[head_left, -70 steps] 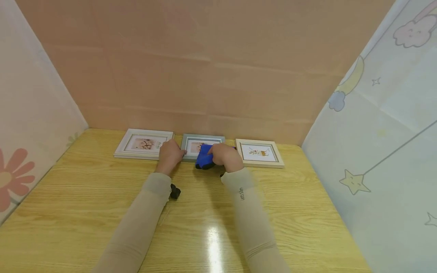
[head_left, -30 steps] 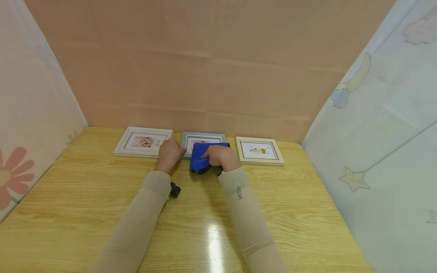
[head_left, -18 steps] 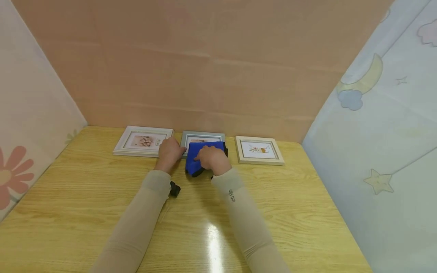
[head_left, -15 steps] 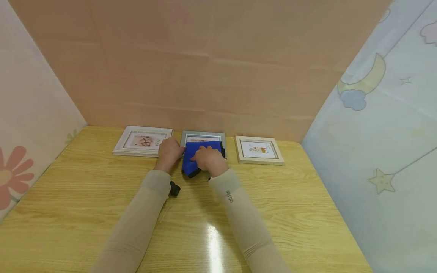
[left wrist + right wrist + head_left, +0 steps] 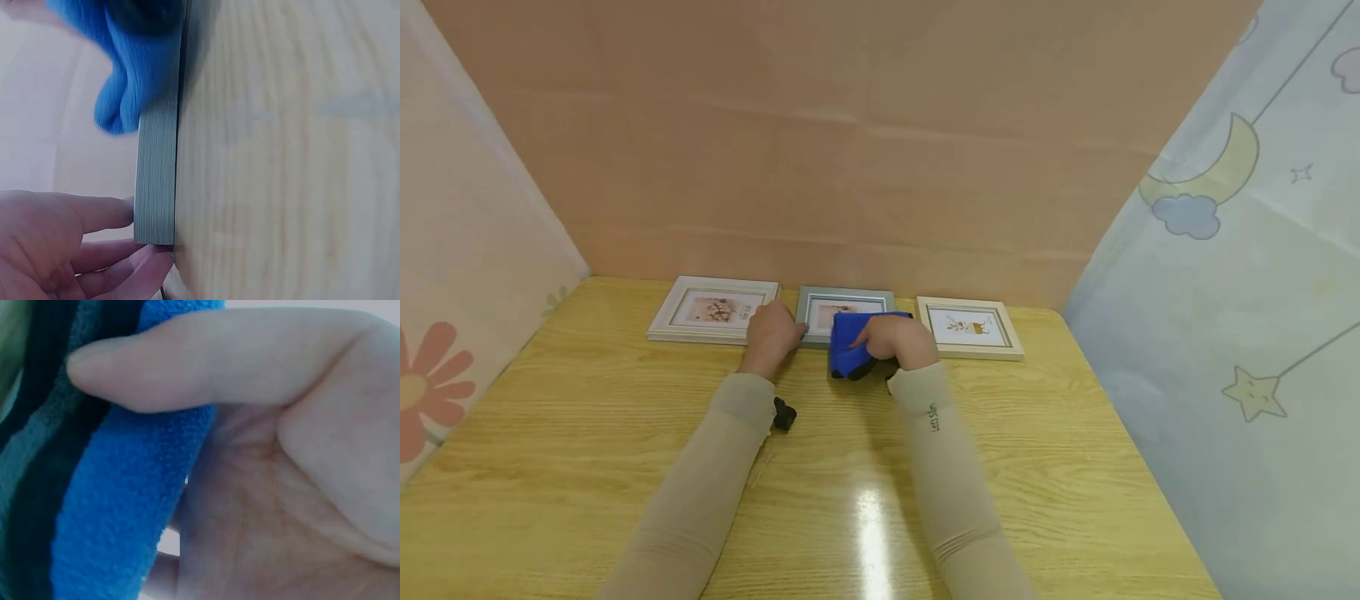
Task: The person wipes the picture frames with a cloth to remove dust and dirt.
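A grey-blue picture frame [image 5: 808, 293] lies flat in the middle of the row at the back of the table. My left hand [image 5: 771, 337] pinches its left end; in the left wrist view the thumb is on one face of the frame [image 5: 156, 187] and the fingers are at its end and other side. Over the frame's front right part, my right hand [image 5: 901, 340] grips a folded blue cloth [image 5: 846, 343] with dark edging. The right wrist view shows the thumb across the cloth [image 5: 125, 500]. Cloth and hand cover part of the picture.
To the left lies a white picture frame [image 5: 681, 292], its right edge next to my left hand. A cream picture frame [image 5: 1015, 346] lies on the right. Behind all three rises an orange-brown backdrop [image 5: 857, 183]. Wood-grain table [image 5: 1045, 467] extends towards me.
The right hand first slid the cloth leftwards and nearer across the grey-blue frame, then back to the right in the last half second. The left hand and all three frames have stayed put.
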### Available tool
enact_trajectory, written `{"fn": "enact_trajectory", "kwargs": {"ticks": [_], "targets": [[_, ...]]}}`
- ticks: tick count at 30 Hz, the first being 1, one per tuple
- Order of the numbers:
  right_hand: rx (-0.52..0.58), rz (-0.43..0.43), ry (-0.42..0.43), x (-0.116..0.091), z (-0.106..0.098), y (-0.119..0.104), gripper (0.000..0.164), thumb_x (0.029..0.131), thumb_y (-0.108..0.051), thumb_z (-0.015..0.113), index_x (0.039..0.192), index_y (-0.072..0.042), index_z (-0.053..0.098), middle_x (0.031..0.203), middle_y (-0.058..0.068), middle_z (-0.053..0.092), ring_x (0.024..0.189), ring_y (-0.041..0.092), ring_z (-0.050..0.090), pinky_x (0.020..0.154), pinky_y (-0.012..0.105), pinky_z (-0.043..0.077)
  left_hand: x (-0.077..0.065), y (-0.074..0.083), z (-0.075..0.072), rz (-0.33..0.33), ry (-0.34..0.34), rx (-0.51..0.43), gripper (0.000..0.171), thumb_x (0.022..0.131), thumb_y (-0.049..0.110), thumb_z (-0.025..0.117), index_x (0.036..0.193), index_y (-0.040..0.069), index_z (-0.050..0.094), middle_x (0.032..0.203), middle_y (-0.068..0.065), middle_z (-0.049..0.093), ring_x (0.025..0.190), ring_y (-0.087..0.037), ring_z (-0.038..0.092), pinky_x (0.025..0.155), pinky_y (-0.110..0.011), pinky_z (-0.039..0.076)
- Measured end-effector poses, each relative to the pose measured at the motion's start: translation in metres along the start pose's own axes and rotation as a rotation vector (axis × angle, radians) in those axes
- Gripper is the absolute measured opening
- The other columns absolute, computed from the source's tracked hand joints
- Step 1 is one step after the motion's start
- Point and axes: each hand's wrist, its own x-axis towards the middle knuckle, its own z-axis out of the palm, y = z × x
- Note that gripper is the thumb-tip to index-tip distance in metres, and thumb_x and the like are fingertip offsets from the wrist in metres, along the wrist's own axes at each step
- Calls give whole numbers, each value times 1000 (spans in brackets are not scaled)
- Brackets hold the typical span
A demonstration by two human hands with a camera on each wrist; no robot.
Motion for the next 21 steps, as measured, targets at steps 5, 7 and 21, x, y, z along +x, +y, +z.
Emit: {"fn": "enact_trajectory", "kwargs": {"ticks": [5, 7, 21], "targets": [[114, 42, 58, -7, -6, 33, 68, 102, 6, 34, 148, -31, 69, 175, 8, 44, 165, 28, 37, 108, 37, 44, 0, 1, 0, 11, -18, -3, 48, 102, 29, 74, 60, 13, 55, 60, 0, 54, 61, -20, 52, 57, -36, 46], [127, 51, 90, -7, -6, 40, 69, 102, 6, 35, 149, -31, 68, 175, 8, 44, 161, 28, 44, 110, 39, 47, 0, 2, -1, 14, -28, 2, 51, 102, 28, 73, 58, 14, 53, 57, 2, 50, 60, -19, 49, 56, -34, 44], [147, 38, 419, 43, 13, 61, 73, 102, 13, 37, 159, -27, 57, 179, 12, 36, 164, 37, 39, 114, 42, 50, 1, 6, 1, 36, -32, 41, 34, 103, 28, 73, 78, 6, 76, 80, -10, 76, 70, -23, 62, 66, -41, 56]]}}
